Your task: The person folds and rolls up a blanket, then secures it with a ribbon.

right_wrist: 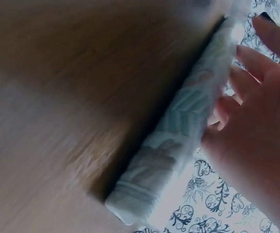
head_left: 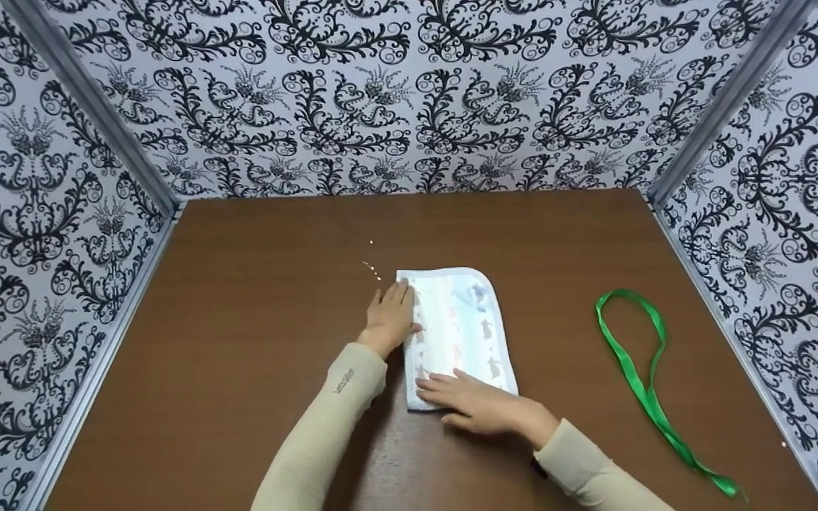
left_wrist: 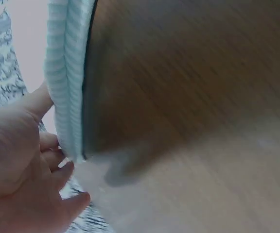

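Your left hand [head_left: 391, 312] rests with relaxed fingers on the far part of the left edge of the white, animal-printed, folded soft cloth [head_left: 451, 333], its thumb lying on the print; it presses rather than pinches. Your right hand [head_left: 473, 402] lies across the near part, fingers extended and slightly spread, pointing left, thumb apart on the near side. Neither hand looks curled round the fabric.

The step in hand seems to be smoothing the folded cloth flat. To do it well, let the left hand anchor the straight left edge with light, even pressure, and sweep the right with a flat palm, since hooked fingertips could drag the upper layer out of line. The left wrist view shows that edge as thick, striped ridges, so it probably needs pressing along its whole length. How many layers lie inside cannot be told.

The cloth sits near the middle of the brown wood-grain tabletop [head_left: 260, 305], its far right corner rounded. Well apart to its right lies the glossy green looped ribbon [head_left: 640, 387]; a wide rightward sweep of your sleeve could catch it.
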A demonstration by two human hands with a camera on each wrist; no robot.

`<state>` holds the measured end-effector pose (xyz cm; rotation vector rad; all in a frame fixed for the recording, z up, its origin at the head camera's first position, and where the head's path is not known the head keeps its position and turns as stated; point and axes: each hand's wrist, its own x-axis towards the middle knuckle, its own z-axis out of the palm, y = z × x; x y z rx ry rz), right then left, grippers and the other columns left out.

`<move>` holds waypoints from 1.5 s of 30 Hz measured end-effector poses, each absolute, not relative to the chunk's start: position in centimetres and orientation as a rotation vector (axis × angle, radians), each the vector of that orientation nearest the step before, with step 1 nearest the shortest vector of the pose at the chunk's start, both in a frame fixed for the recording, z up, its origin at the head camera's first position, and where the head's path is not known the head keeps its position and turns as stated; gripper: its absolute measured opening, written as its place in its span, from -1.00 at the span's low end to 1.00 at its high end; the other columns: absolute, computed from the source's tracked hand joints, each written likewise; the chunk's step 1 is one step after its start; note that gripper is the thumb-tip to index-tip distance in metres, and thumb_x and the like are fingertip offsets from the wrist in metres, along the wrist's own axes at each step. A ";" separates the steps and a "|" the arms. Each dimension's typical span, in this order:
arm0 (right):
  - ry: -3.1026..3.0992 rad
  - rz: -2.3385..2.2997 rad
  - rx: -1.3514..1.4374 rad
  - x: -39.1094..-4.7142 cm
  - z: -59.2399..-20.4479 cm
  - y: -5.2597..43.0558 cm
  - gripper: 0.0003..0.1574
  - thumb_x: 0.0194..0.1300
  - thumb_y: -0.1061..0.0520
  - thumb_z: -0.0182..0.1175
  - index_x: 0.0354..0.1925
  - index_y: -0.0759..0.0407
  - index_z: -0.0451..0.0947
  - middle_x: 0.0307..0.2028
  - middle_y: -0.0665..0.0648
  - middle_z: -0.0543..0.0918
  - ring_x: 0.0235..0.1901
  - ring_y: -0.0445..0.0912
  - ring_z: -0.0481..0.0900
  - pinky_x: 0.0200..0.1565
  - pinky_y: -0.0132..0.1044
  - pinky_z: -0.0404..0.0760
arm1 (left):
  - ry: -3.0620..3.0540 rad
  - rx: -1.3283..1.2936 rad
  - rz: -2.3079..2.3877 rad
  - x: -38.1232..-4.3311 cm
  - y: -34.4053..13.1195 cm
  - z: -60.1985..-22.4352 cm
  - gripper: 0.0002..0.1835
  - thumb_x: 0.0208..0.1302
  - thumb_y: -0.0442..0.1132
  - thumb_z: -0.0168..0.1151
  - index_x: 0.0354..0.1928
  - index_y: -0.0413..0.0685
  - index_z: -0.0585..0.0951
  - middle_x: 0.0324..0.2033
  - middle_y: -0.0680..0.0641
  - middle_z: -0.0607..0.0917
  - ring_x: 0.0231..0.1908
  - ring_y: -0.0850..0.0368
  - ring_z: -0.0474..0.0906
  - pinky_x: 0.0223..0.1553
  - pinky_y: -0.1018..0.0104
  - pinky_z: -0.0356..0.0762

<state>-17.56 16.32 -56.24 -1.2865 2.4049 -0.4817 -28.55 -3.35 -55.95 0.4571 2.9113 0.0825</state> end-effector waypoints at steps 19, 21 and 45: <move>2.695 -0.771 -1.074 -16.9 -56.8 23.9 -0.70 0.17 0.28 0.39 -0.10 0.07 0.66 -0.05 0.00 0.62 0.02 -0.05 0.57 0.05 -0.08 0.59 | 2.829 1.238 0.194 -18.0 -5.3 -57.0 -0.63 0.04 -0.10 0.51 -0.22 0.07 0.50 -0.26 0.07 0.59 -0.27 0.15 0.53 -0.26 0.34 0.56; 2.705 -0.736 -1.060 -16.9 -56.8 23.8 -0.62 0.12 0.27 0.44 -0.07 0.09 0.61 -0.05 0.02 0.59 0.00 -0.06 0.53 0.04 -0.09 0.57 | 2.875 1.246 0.165 -17.8 -5.1 -57.3 -0.63 0.04 -0.11 0.51 -0.22 0.06 0.48 -0.26 0.06 0.58 -0.27 0.14 0.53 -0.27 0.34 0.57; 2.883 -0.770 -0.873 -18.3 -56.8 23.2 -0.89 0.35 0.11 0.25 -0.23 0.12 0.64 -0.26 0.04 0.67 -0.23 -0.04 0.62 -0.14 -0.11 0.62 | 2.819 0.637 0.759 -18.8 -5.9 -57.2 -0.85 0.35 -0.16 0.29 -0.15 -0.04 0.72 -0.21 -0.04 0.80 -0.15 -0.03 0.72 -0.04 0.05 0.65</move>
